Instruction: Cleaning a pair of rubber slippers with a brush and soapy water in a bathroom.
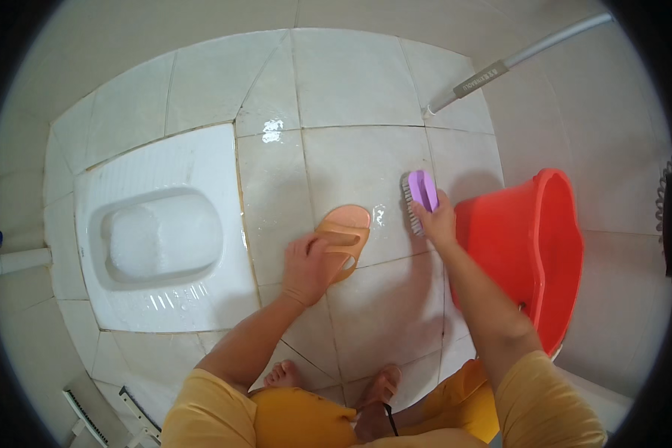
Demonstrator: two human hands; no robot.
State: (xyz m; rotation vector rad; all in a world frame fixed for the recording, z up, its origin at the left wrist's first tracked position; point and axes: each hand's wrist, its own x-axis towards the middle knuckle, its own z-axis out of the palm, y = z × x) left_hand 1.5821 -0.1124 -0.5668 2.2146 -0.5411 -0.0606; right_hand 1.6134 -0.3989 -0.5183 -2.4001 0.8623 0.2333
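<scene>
An orange slipper (351,218) is in the grip of my left hand (306,270), whose fingers curl at its strap. Whether the sole touches the tiles, I cannot tell. To the right, my right hand (439,222) is closed around a purple scrub brush (423,188) with pale bristles facing left, toward the slipper but apart from it. My left foot (282,375) is bare; another orange slipper (384,382) is on my right foot.
A white squat toilet (164,302) is set into the floor at left. Close by my right forearm stands a red bucket (500,246). A grey pole (526,56) leans at the upper right. Wet patches (272,131) shine on the pale tiles. A white pipe (19,261) runs along the left wall.
</scene>
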